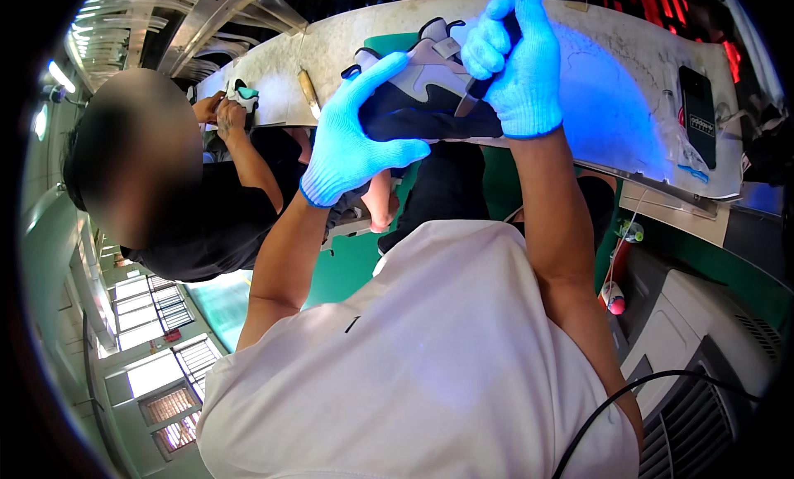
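Note:
I hold a sneaker [422, 94], white and dark with a black sole, above the edge of a long pale worktable [628, 82]. My left hand [356, 140], in a light blue knit glove, grips the shoe's heel end from below and behind. My right hand [517, 61], gloved the same way, is closed around a thin dark tool [475, 94] whose tip rests against the shoe's side. Blue light tints the table beside my right hand.
A co-worker in a black shirt sits at my left, both hands [219, 111] on another shoe [242, 93] at the table. A black phone [699, 115] lies at the table's right end. A grey machine housing [703, 347] with a black cable stands at lower right.

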A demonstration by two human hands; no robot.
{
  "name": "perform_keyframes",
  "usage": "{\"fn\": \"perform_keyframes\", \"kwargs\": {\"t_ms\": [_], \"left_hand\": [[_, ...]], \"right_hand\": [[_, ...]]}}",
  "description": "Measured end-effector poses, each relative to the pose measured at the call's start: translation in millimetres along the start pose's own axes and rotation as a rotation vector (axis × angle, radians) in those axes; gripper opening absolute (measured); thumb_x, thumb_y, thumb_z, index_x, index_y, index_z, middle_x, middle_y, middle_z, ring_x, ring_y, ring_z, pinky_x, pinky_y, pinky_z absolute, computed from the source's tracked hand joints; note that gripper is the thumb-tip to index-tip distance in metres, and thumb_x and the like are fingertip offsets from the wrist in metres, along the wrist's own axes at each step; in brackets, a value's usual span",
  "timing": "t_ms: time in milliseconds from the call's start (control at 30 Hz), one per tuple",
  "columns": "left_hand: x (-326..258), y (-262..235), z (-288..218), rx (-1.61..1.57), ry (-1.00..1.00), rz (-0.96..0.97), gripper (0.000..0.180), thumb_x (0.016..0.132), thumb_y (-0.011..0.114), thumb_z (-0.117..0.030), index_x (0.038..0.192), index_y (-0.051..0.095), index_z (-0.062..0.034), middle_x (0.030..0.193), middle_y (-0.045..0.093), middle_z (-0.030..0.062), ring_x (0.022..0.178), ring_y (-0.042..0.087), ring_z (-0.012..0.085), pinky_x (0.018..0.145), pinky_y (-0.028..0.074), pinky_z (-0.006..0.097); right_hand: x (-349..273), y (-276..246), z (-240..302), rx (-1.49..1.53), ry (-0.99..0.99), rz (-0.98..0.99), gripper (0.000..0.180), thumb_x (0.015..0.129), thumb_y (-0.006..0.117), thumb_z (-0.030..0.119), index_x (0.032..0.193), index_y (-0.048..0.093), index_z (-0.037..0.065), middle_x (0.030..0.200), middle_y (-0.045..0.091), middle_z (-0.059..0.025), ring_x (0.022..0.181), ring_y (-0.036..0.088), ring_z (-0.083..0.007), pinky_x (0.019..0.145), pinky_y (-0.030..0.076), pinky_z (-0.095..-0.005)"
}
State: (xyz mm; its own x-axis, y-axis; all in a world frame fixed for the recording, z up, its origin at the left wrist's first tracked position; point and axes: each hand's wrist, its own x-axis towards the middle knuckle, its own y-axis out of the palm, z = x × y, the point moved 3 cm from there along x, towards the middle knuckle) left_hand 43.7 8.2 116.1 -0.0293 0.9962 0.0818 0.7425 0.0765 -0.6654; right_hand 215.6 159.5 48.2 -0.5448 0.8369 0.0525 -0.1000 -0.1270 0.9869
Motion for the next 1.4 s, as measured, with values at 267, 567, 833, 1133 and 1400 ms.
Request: {"fn": "perform_keyframes", "kwargs": {"t_ms": [267, 567, 833, 1133, 1400], "left_hand": [[1, 11, -12, 0.326, -0.001, -0.1, 0.104, 0.067, 0.105, -0.028, 0.161, 0.061, -0.0124, 0.139, 0.065, 0.0198, 0.127, 0.071, 0.0365, 0.112, 0.06, 0.046], [1, 11, -13, 0.321, -0.001, -0.137, 0.102, 0.063, 0.105, -0.031, 0.156, 0.066, -0.0164, 0.135, 0.064, 0.0218, 0.121, 0.073, 0.0389, 0.106, 0.062, 0.047], [-3, 7, -6, 0.249, 0.034, -0.16, 0.099, 0.064, 0.103, -0.027, 0.155, 0.066, -0.017, 0.133, 0.064, 0.0216, 0.121, 0.072, 0.0394, 0.106, 0.062, 0.047], [7, 26, 104, -0.452, -0.264, -0.093, 0.105, 0.07, 0.103, -0.037, 0.161, 0.061, -0.0068, 0.155, 0.057, 0.0233, 0.142, 0.062, 0.0387, 0.122, 0.051, 0.045], [71, 13, 84, 0.072, 0.029, 0.135, 0.102, 0.068, 0.1, -0.051, 0.157, 0.067, -0.0137, 0.173, 0.042, 0.0289, 0.155, 0.05, 0.0466, 0.128, 0.044, 0.05]], "right_hand": [[-6, 6, -1, -0.124, -0.224, -0.174, 0.046, 0.117, 0.058, 0.051, 0.087, 0.057, 0.016, 0.06, 0.048, 0.0006, 0.046, 0.047, -0.0155, 0.044, 0.04, -0.0315], [1, -8, -9, -0.128, -0.428, -0.078, 0.047, 0.118, 0.058, 0.045, 0.083, 0.059, 0.015, 0.059, 0.052, -0.0008, 0.046, 0.048, -0.0146, 0.045, 0.04, -0.0315], [3, 30, 4, -0.851, -0.18, -0.317, 0.03, 0.113, 0.07, 0.029, 0.092, 0.069, 0.008, 0.068, 0.064, -0.0023, 0.047, 0.054, -0.0097, 0.043, 0.039, -0.0305], [6, 16, 86, -1.959, 0.07, 0.033, 0.046, 0.093, 0.088, 0.04, 0.113, 0.08, -0.001, 0.092, 0.078, -0.0105, 0.086, 0.073, -0.0201, 0.081, 0.058, -0.0385], [22, 52, 23, -2.276, 0.425, 0.484, 0.076, 0.082, 0.085, 0.058, 0.135, 0.076, 0.005, 0.121, 0.079, -0.0231, 0.103, 0.076, -0.0376, 0.097, 0.059, -0.0444]]}}
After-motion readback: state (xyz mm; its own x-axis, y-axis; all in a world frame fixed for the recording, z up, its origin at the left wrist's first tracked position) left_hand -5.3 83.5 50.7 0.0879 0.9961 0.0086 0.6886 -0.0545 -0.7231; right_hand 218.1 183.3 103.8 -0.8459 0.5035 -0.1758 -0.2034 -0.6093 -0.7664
